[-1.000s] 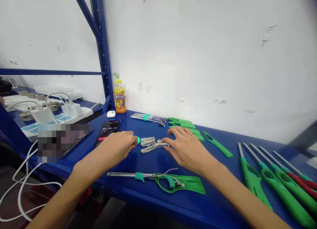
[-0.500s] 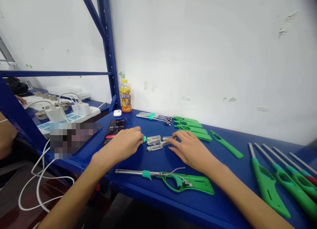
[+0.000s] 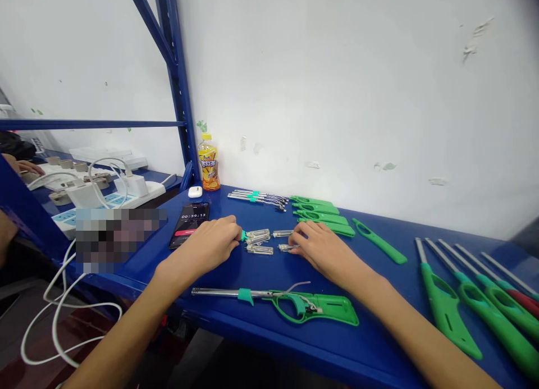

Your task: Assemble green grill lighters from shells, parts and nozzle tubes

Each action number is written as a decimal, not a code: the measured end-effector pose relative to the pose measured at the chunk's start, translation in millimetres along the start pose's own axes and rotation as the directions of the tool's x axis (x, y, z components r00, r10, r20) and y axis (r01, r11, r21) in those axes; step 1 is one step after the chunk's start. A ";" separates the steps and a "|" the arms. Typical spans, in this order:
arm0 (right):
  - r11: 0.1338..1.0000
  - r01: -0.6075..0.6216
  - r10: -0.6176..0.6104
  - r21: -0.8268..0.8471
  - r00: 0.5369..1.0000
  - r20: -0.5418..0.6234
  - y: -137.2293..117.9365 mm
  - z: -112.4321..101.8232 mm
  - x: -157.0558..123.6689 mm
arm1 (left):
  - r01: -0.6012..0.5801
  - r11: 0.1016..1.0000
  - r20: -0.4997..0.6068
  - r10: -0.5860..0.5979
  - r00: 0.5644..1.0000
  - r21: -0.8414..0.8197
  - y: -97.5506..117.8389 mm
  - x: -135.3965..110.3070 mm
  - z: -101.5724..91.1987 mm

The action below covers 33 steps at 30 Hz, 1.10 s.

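My left hand (image 3: 219, 236) is closed, pinching a small teal plastic piece (image 3: 243, 236) at its fingertips. Just right of it lies a pile of clear lighter fuel tanks (image 3: 257, 241). My right hand (image 3: 322, 244) has its thumb and fingers closed round a clear fuel tank (image 3: 287, 247). Another clear tank (image 3: 282, 233) lies by its index finger, partly hidden. Nearer the table edge rests an opened green lighter half-shell (image 3: 332, 307), with a metal tube (image 3: 214, 292), teal trigger and wires fitted in it.
Behind are metal tubes with wires (image 3: 256, 196) and stacked green shells (image 3: 315, 212). One green shell (image 3: 379, 241) lies apart. Long lighters (image 3: 450, 307) line the right. A phone (image 3: 189, 223), earbud case (image 3: 195, 192), drink bottle (image 3: 209, 164) and power strip (image 3: 143, 195) stand left.
My right hand has drawn two clear tanks slightly right, opening a gap from the pile. My left hand keeps its place by the pile. The whole view has shifted a little.
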State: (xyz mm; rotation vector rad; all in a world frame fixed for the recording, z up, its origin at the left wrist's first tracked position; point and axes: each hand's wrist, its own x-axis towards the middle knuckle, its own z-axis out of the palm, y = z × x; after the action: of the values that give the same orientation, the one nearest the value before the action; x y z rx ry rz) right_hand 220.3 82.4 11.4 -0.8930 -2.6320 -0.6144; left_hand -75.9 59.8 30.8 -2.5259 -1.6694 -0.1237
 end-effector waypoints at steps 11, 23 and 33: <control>1.000 0.017 -0.016 0.007 0.997 -0.076 6.6 -22.5 -2.1 | 0.010 1.000 0.006 -0.010 1.000 0.013 5.9 -0.8 -9.9; 0.998 -0.024 0.030 0.052 0.994 -0.101 9.6 -25.5 -4.1 | 0.063 0.998 0.017 -0.063 0.998 -0.006 2.3 -3.7 -10.3; 0.999 0.004 -0.001 0.039 0.997 -0.075 5.8 -27.1 -3.1 | 0.048 0.999 0.021 -0.048 0.999 -0.010 0.2 -2.9 -7.1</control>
State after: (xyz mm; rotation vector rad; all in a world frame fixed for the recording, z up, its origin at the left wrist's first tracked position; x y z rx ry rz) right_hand 230.0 71.9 35.3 -0.8386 -2.5702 -0.5834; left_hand -76.8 56.0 37.5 -2.5042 -1.7422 -0.1107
